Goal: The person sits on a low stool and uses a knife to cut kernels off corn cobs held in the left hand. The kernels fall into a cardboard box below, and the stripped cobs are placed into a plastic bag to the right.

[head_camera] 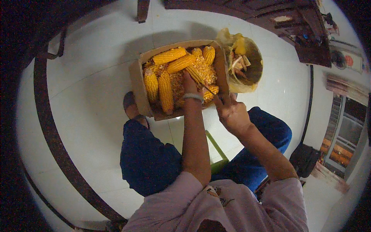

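Note:
A cardboard box [136, 87] holds several ears of yellow corn [166, 91] and a heap of loose kernels [207, 71]. My left hand [192, 84], with a pale bracelet at the wrist, is inside the box and grips an ear of corn [193, 73] that slants down to the right. Its fingers are partly hidden. My right hand [233, 113] is at the box's near right corner, closed on a thin, dark, rod-like tool [209, 90]. The tool's tip touches or lies very close to the lower end of that ear.
Right of the box stands a round bin [256, 62] lined with a yellowish plastic bag, with husk-like scraps inside. Dark wooden furniture [232, 7] lies beyond. A green stool frame [218, 165] shows between my knees, and a black bag-like thing [305, 159] sits at right.

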The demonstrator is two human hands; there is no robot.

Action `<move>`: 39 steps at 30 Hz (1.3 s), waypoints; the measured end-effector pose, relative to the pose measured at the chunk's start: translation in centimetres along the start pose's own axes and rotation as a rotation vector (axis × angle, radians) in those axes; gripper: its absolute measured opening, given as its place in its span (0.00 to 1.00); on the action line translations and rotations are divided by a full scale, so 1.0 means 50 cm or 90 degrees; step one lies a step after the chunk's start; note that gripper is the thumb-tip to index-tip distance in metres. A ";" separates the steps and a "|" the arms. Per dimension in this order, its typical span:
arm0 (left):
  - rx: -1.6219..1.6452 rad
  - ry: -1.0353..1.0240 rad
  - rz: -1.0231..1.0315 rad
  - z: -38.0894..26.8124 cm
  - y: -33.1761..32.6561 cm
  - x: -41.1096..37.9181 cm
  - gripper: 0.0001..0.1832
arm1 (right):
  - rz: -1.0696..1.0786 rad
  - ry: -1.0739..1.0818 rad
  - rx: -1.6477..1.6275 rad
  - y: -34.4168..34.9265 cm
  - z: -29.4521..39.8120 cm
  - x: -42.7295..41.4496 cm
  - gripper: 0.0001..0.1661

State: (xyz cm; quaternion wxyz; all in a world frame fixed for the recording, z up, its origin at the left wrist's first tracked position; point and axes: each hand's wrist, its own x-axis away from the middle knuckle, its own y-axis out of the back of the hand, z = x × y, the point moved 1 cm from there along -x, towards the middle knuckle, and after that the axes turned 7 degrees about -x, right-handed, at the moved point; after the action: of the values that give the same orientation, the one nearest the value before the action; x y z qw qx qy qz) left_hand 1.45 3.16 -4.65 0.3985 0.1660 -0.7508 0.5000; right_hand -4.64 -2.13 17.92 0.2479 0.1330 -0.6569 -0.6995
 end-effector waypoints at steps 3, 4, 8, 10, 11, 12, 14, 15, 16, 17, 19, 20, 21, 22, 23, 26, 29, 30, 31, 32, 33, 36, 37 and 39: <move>-0.028 0.074 -0.004 -0.008 -0.059 0.089 0.35 | 0.006 -0.071 0.004 -0.008 -0.011 0.029 0.12; -0.037 0.061 -0.001 -0.011 -0.053 0.085 0.35 | 0.017 -0.116 -0.014 -0.010 -0.007 0.021 0.09; -0.030 -0.024 -0.024 -0.006 0.003 -0.004 0.38 | 0.012 -0.130 -0.019 -0.003 0.057 -0.024 0.06; -0.020 0.028 -0.093 0.010 -0.031 0.029 0.38 | 0.003 -0.117 0.023 -0.014 0.037 -0.008 0.05; -0.016 0.059 -0.125 0.015 -0.057 0.058 0.38 | 0.004 -0.128 0.013 -0.020 0.018 0.007 0.04; -0.010 0.047 -0.107 0.017 -0.078 0.084 0.38 | 0.003 -0.133 0.010 -0.021 0.000 0.018 0.03; -0.030 0.019 -0.107 0.016 -0.070 0.084 0.38 | 0.063 -0.232 -0.081 -0.022 -0.031 0.010 0.03; -0.054 0.016 -0.114 0.017 -0.058 0.067 0.38 | 0.014 -0.256 -0.204 -0.006 -0.051 -0.007 0.07; -0.102 0.016 -0.145 0.005 0.003 -0.006 0.37 | -0.006 -0.271 -0.327 0.006 -0.047 -0.046 0.07; -0.155 0.042 -0.165 0.014 0.029 -0.050 0.37 | -0.021 -0.310 -0.436 0.015 -0.057 -0.061 0.08; -0.040 0.026 -0.048 0.046 0.007 -0.038 0.35 | 0.043 -0.322 -0.372 0.011 -0.082 -0.037 0.08; 0.020 0.014 0.009 0.053 -0.005 -0.025 0.35 | 0.023 -0.268 -0.329 0.006 -0.081 -0.018 0.08; 0.014 0.011 0.025 0.048 -0.008 -0.015 0.34 | 0.004 -0.210 -0.289 0.003 -0.072 -0.004 0.07; 0.007 0.007 0.041 0.042 -0.012 -0.005 0.34 | -0.081 -0.111 -0.220 0.007 -0.057 0.003 0.08; -0.001 0.003 0.046 0.035 -0.017 0.002 0.34 | -0.059 -0.098 -0.175 0.002 -0.049 0.014 0.09; -0.010 0.006 0.038 0.026 -0.022 0.013 0.34 | -0.022 -0.061 -0.076 -0.025 -0.028 0.048 0.12; -0.009 0.011 0.006 0.021 -0.017 0.018 0.34 | 0.016 -0.127 -0.035 -0.017 -0.005 0.020 0.08; -0.006 0.011 0.001 0.018 -0.012 0.015 0.34 | 0.008 -0.116 -0.033 -0.021 0.001 0.016 0.07; -0.007 0.009 -0.004 0.016 -0.008 0.012 0.35 | -0.001 -0.106 -0.032 -0.024 0.005 0.012 0.05; -0.012 0.007 -0.008 0.015 -0.003 0.010 0.35 | -0.009 -0.095 -0.031 -0.027 0.007 0.009 0.04; -0.008 0.012 -0.006 0.020 -0.006 0.008 0.35 | -0.005 -0.107 -0.030 -0.026 0.004 0.006 0.03; 0.005 0.026 0.009 0.032 -0.016 0.007 0.35 | 0.018 -0.183 -0.120 -0.033 -0.041 0.000 0.08; 0.009 0.029 0.012 0.030 -0.013 0.008 0.35 | 0.034 -0.215 -0.208 -0.023 -0.065 -0.009 0.06; 0.006 0.035 0.014 0.030 -0.014 0.010 0.35 | 0.017 -0.171 -0.235 -0.007 -0.081 -0.028 0.04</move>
State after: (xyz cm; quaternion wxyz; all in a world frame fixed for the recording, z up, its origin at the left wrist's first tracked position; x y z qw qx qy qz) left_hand 0.95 1.57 -4.12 0.4128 0.1455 -0.7389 0.5123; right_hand -1.43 -4.86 16.94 0.1875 -0.0178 -0.5469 -0.8158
